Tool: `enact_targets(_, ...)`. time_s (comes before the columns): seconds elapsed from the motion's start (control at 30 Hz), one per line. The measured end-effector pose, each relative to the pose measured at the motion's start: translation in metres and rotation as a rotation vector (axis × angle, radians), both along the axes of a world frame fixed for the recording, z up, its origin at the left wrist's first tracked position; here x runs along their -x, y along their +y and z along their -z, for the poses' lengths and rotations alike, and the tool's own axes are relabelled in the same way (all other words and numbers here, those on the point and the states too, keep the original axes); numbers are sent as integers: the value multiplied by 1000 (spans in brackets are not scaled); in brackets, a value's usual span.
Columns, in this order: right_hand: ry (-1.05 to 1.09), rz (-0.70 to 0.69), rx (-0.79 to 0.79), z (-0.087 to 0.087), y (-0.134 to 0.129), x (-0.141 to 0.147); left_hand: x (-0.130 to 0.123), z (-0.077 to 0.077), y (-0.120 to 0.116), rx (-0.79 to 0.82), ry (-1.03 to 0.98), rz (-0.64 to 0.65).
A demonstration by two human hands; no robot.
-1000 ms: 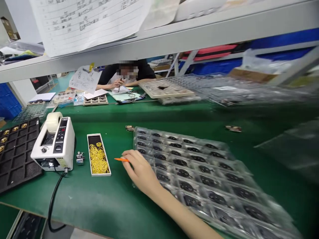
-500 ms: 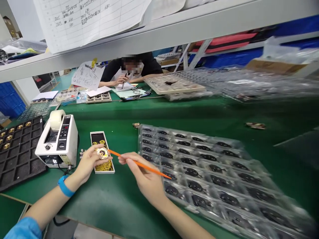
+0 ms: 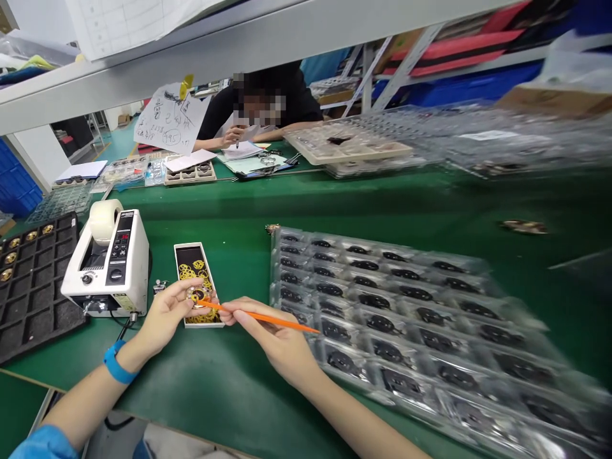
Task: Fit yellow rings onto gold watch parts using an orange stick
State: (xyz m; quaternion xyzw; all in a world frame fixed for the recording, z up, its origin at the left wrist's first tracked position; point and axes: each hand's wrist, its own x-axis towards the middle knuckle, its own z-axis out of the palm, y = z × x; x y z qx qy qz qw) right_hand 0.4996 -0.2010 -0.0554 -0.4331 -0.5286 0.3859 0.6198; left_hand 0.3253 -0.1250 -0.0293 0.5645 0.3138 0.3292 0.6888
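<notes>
Over a green bench (image 3: 191, 376) below shelving (image 3: 287, 35), left grip (image 3: 165, 319) holds a disc (image 3: 196, 293), right grip (image 3: 277, 341) an orange stick (image 3: 287, 323).

Green workbench (image 3: 191, 376) under a slanting grey shelf edge (image 3: 296, 38), blue-green floor (image 3: 117, 144) behind.

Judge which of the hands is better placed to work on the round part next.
Probably the right hand: it holds the orange tool, tip at the round part; the left hand is busy holding that part.

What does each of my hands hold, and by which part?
Left hand: a round part, by its edge. Right hand: an orange stick, near its left end.
</notes>
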Motion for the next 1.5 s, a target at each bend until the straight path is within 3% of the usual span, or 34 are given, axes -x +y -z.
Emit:
enact_targets(0.23,18,-135,-74,2,2,-8,2,-2,-2,43,-9,116)
enact_targets(0.57,-680,-110,-625,-2,-4,-10,-1,-2,-1,202,-97,25)
enact_targets(0.67,-643,-39,-685,-2,-4,-6,-2,-2,-3,213,-96,17)
enact_targets(0.83,-495,269,-599,-8,-6,3,-7,0,-10,204,-104,29)
enact_targets(0.97,-517,322,-578,-2,-2,7,-11,3,-14,224,-138,53)
enact_targets(1.13,-905,283,-814,12,4,6,-12,7,-13,295,-142,-24)
enact_targets(1.23,-1079,275,-845,13,5,6,-12,7,-9,327,-129,-51)
enact_targets(1.37,-849,241,-741,3,0,4,-11,6,-7,323,-75,-49)
enact_targets(1.5,-530,333,-539,-7,-4,0,-13,6,-9,249,14,-31)
